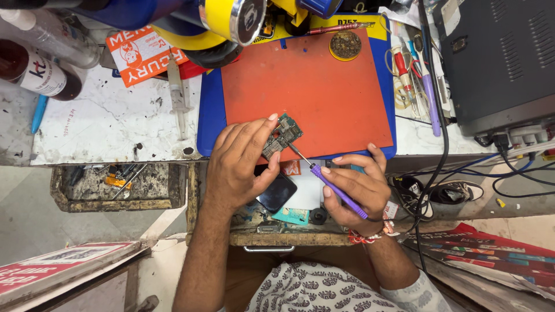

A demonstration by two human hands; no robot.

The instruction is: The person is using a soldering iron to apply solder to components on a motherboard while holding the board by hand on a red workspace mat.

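The small green and grey circuit board (281,136) sits pinched in my left hand (240,164) over the near edge of the red rubber mat (306,86) on the desk (110,124), while my right hand (357,190) grips a purple-handled screwdriver (332,188), tip touching the board.

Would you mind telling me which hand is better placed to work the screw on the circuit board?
Probably the right hand: it grips the purple screwdriver, whose tip already rests on the circuit board. The left hand is occupied pinching the board over the red mat.
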